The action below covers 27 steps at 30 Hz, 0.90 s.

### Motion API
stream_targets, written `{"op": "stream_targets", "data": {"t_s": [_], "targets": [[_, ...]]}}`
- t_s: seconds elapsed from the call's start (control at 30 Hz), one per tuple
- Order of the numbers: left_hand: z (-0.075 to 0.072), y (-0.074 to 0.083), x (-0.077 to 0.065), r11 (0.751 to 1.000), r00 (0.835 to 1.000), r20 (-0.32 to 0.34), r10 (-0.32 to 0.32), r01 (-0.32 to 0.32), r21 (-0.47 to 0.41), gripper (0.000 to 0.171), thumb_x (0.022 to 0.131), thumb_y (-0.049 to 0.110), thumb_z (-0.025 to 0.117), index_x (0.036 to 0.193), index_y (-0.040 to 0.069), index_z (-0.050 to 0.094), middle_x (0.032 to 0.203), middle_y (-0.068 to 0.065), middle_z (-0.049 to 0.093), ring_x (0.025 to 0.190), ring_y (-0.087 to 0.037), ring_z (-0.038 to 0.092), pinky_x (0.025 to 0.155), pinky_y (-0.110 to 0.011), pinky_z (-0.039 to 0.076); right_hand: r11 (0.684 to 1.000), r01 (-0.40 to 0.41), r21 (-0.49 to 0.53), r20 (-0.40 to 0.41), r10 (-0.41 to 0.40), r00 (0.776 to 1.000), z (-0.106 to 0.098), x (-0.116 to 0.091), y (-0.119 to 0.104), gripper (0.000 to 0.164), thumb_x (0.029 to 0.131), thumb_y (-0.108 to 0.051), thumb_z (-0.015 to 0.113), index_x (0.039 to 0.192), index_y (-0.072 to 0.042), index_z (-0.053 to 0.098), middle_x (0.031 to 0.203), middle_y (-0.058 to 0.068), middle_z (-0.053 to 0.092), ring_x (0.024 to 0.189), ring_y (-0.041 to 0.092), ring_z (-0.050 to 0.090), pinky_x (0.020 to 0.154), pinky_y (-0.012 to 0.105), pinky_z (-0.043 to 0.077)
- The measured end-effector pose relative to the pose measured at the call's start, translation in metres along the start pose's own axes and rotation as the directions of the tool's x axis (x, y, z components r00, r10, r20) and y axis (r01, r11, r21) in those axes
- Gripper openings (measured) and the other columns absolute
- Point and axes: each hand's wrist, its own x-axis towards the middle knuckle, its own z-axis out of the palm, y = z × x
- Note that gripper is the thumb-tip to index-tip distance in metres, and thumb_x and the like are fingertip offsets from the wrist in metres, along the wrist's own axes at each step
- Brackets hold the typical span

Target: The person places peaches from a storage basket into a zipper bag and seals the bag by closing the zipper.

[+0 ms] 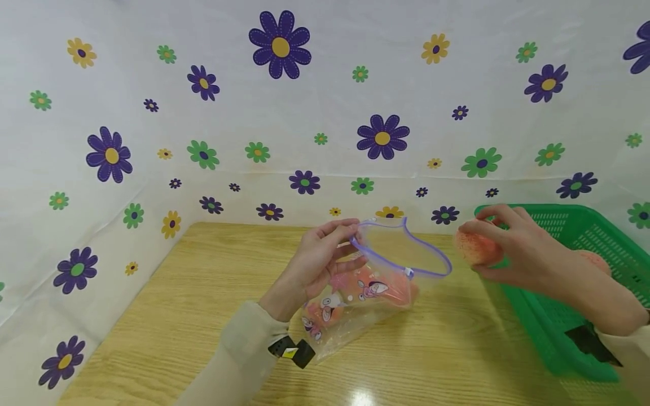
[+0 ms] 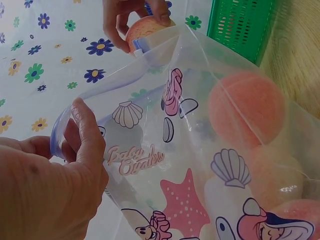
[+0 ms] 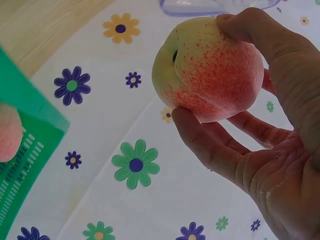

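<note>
My left hand (image 1: 320, 256) pinches the purple-edged rim of a clear zip bag (image 2: 145, 115) printed with shells, a starfish and cartoon figures. The bag's mouth gapes toward the right. Inside lie several peaches (image 2: 247, 110), partly blurred by the plastic. My right hand (image 1: 533, 254) grips another peach (image 3: 210, 70), yellow-green with red speckles, between thumb and fingers. This peach is in the air, between the bag's mouth and a green basket (image 1: 538, 338), apart from the bag in the head view.
One more peach (image 1: 593, 260) sits in the green basket at the right, partly behind my right forearm. The wood-grain table (image 1: 203, 316) lies under the bag and basket. A white flowered cloth (image 1: 315, 107) rises behind the table and at its left.
</note>
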Motion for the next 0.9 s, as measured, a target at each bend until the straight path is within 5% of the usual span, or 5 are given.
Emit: {"op": "stream_targets", "data": {"t_s": [0.63, 0.9], "targets": [[0.001, -0.004, 0.001, 1.000, 1.000, 0.021, -0.006, 0.006, 0.001, 0.033, 0.107, 0.016, 0.053, 0.137, 0.003, 0.057, 0.094, 0.001, 0.065, 0.087, -0.013, 0.068, 0.076, -0.029, 0.065, 0.992, 0.071, 0.102, -0.009, -0.071, 0.997, 0.019, 0.033, -0.041, 0.071, 0.062, -0.010, 0.099, 0.125, -0.017, 0.067, 0.124, 0.014, 0.059, 0.115, 0.033, 0.053, 0.074, 0.045, 0.065], [0.002, -0.005, 0.002, 1.000, 1.000, 0.016, -0.006, 0.006, -0.010, 0.032, 0.107, 0.016, 0.053, 0.136, 0.004, 0.057, 0.095, 0.000, 0.065, 0.088, -0.013, 0.068, 0.077, -0.030, 0.065, 0.990, 0.100, 0.096, 0.003, -0.101, 0.995, 0.028, 0.037, -0.049, 0.070, 0.063, -0.015, 0.099, 0.125, -0.021, 0.067, 0.120, 0.010, 0.060, 0.108, 0.029, 0.053, 0.071, 0.038, 0.064]]}}
